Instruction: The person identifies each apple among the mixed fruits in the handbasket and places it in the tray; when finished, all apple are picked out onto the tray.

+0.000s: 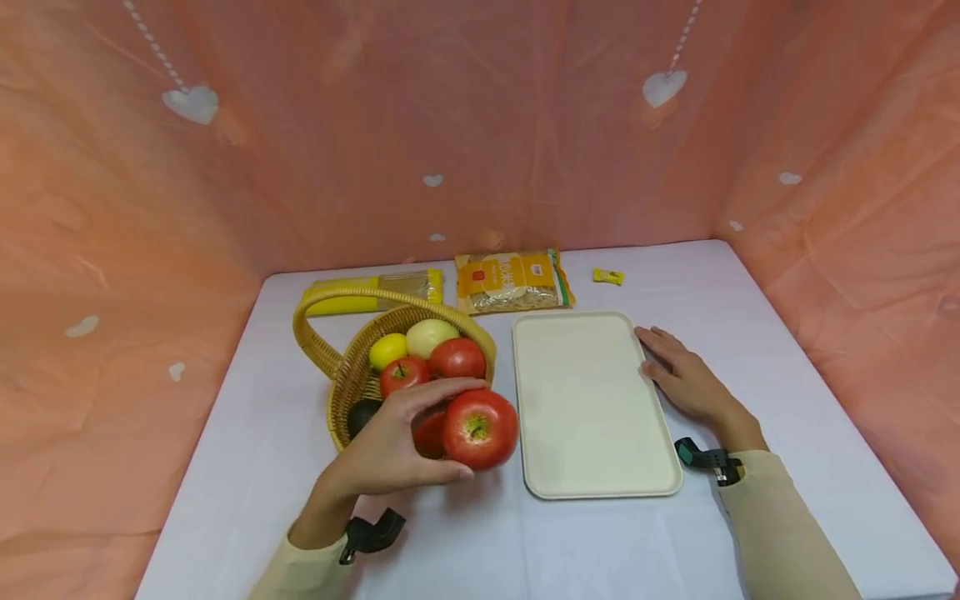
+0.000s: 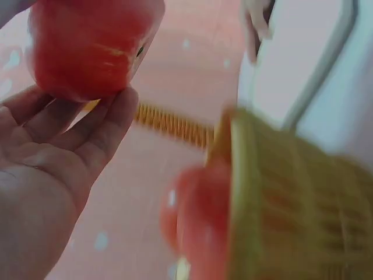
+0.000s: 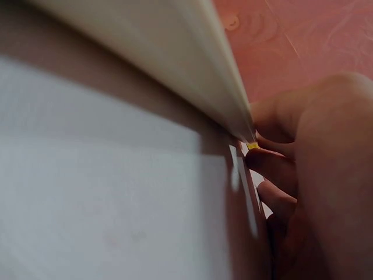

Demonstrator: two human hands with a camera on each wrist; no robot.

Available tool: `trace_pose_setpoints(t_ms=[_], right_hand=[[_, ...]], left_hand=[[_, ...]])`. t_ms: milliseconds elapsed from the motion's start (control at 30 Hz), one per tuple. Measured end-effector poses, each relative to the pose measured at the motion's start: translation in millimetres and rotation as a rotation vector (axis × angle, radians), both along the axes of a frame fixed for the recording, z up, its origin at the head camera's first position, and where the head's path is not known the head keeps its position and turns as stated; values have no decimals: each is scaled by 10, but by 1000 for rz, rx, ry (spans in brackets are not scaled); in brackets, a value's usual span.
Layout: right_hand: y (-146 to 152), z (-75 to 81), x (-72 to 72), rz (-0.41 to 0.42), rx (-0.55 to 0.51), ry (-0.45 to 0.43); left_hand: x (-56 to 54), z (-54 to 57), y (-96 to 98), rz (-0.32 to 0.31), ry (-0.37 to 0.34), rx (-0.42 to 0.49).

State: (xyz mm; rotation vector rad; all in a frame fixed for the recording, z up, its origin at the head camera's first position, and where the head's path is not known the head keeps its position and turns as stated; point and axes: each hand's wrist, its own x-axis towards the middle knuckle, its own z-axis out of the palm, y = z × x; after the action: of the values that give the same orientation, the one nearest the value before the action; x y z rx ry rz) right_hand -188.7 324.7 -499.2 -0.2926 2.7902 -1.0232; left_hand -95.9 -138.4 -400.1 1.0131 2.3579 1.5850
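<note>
My left hand (image 1: 401, 446) grips a red apple (image 1: 480, 429) between thumb and fingers, raised over the front right side of the wicker basket (image 1: 335, 412). In the left wrist view the apple (image 2: 93, 49) rests against the fingers, above the blurred basket wall (image 2: 291, 192). Inside the basket lie more red apples (image 1: 403, 377), a yellow lemon (image 1: 387, 351), a pale round fruit (image 1: 431, 337) and a dark item (image 1: 362, 415). My right hand (image 1: 693, 383) rests at the right edge of a cream tray (image 1: 596, 408), thumb and fingertips at its rim.
Behind the basket lies a yellow pack (image 1: 412, 286). An orange and clear food bag (image 1: 513, 282) lies to its right, and a small yellow wrapped piece (image 1: 607, 276) is farther right. Over the basket arches its handle (image 1: 390, 296). Pink cloth (image 1: 480, 125) hangs around the white table.
</note>
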Motion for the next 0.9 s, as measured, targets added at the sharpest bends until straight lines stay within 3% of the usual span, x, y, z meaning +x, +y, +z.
trace_pose_setpoints(t_ms=[267, 400, 533, 700, 767, 900], right_hand=[[12, -17, 8, 3, -8, 8], [7, -13, -8, -3, 1, -1], [6, -8, -12, -10, 6, -9], [13, 4, -3, -12, -2, -18], [13, 6, -3, -12, -1, -19], [18, -2, -13, -9, 8, -17]], left_hand=[[-164, 38, 547, -138, -4, -41], [-241, 14, 770, -154, -23, -59], [-303, -12, 999, -141, 19, -80], [-378, -43, 1313, -63, -5, -75], [-419, -68, 1435, 2, -19, -86], [-536, -162, 1669, 138, 29, -160]])
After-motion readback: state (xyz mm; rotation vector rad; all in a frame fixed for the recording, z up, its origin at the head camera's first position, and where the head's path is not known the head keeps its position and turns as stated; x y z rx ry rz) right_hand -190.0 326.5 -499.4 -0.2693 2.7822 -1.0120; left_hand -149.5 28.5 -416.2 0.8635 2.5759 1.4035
